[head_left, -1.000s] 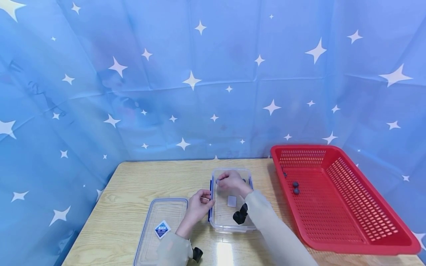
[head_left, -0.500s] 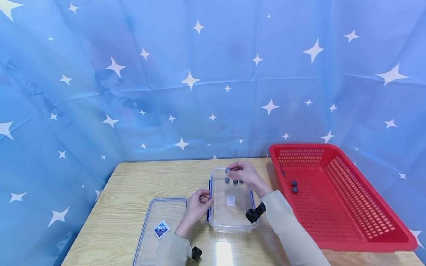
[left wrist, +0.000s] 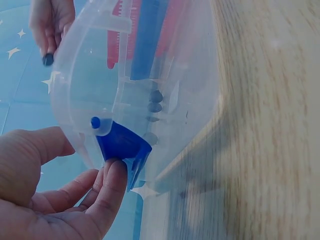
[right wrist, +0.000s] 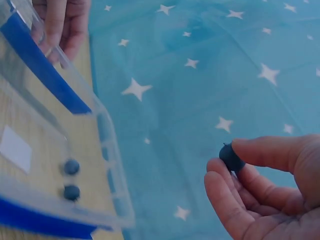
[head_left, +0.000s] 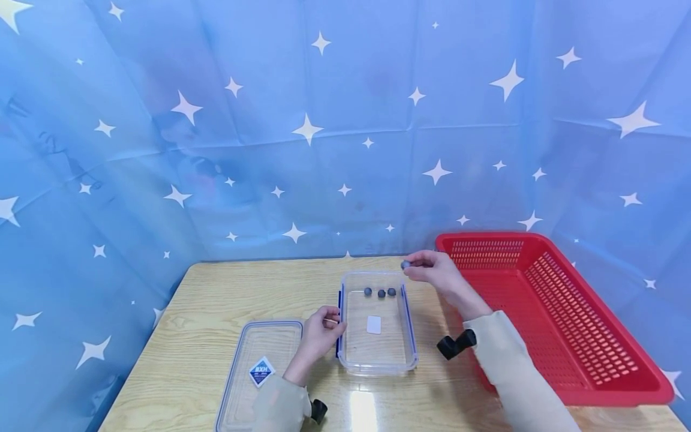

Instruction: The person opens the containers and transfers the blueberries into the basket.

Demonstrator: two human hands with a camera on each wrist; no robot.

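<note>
A clear plastic storage box [head_left: 378,360] with blue latches stands uncovered on the table. Three blueberries [head_left: 381,293] lie along its far end, and a white square [head_left: 373,324] shows on its floor. My left hand [head_left: 320,330] grips the box's left side; in the left wrist view its fingers touch a blue latch [left wrist: 122,142] and the thumb is at the rim. Just beyond the box's far right corner, my right hand [head_left: 439,276] pinches one blueberry [right wrist: 231,157] between thumb and fingers, raised above the table.
To the right stands a large red basket [head_left: 550,312] with slotted walls; my right forearm partly covers its left side. The box's clear lid [head_left: 259,342], with a blue diamond label, lies at the left, partly under my left sleeve. A blue star-patterned curtain [head_left: 345,150] hangs behind the table.
My right hand has moved out of the box, rightward past its far corner, carrying a blueberry. The blueberries in the box have come into full view. My left hand has stayed put.
</note>
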